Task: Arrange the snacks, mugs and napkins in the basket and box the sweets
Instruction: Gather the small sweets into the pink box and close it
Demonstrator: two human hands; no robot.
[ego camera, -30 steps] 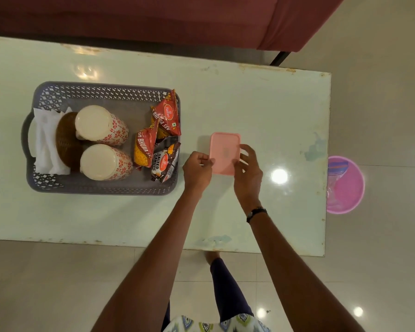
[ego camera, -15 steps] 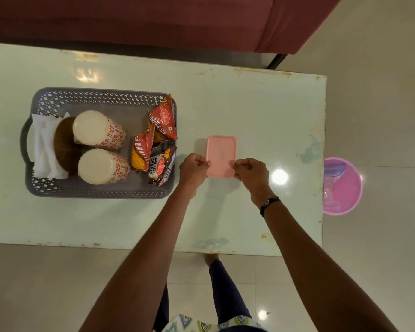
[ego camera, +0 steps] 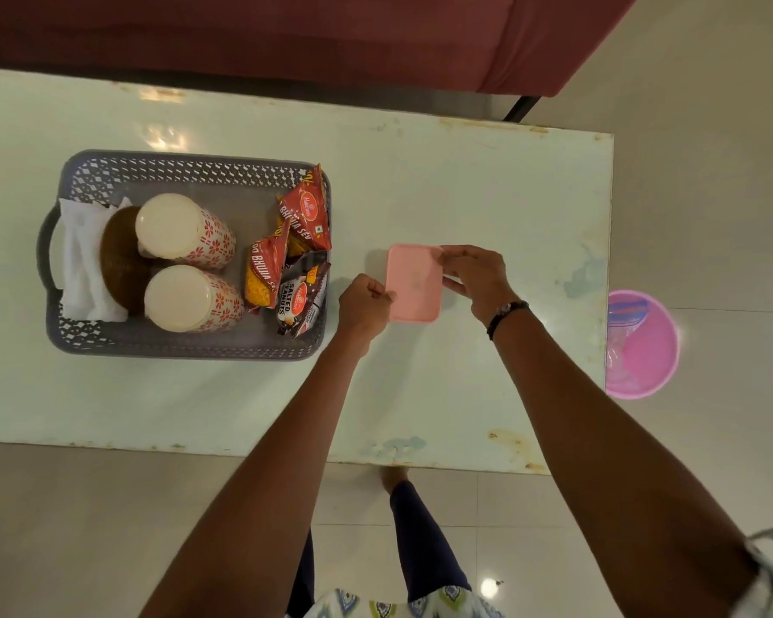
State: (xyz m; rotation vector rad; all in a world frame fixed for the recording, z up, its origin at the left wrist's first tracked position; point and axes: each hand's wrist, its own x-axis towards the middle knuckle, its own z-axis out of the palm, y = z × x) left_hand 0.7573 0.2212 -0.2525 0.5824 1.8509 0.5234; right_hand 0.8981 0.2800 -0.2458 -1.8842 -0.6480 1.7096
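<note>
A small pink box (ego camera: 413, 283) with its lid on lies on the pale green table (ego camera: 487, 194). My left hand (ego camera: 364, 301) pinches its near left edge. My right hand (ego camera: 476, 276) holds its far right corner and right side. To the left stands a grey lattice basket (ego camera: 188, 345). Inside it are two white mugs with red flowers (ego camera: 184, 231) (ego camera: 193, 298), white napkins (ego camera: 79, 260), a brown round thing (ego camera: 119, 260), two red snack packets (ego camera: 306, 214) (ego camera: 264, 269) and a salted peanuts packet (ego camera: 300, 301). The box's contents are hidden.
A pink bucket (ego camera: 643, 345) with a plastic bag in it stands on the floor beyond the table's right end. A dark red sofa (ego camera: 286, 33) runs along the table's far side. My leg and foot (ego camera: 402, 497) show below the near edge.
My right hand has moved from the box's near right corner up to its far right corner. My left hand stays at the near left edge. The box has barely shifted.
</note>
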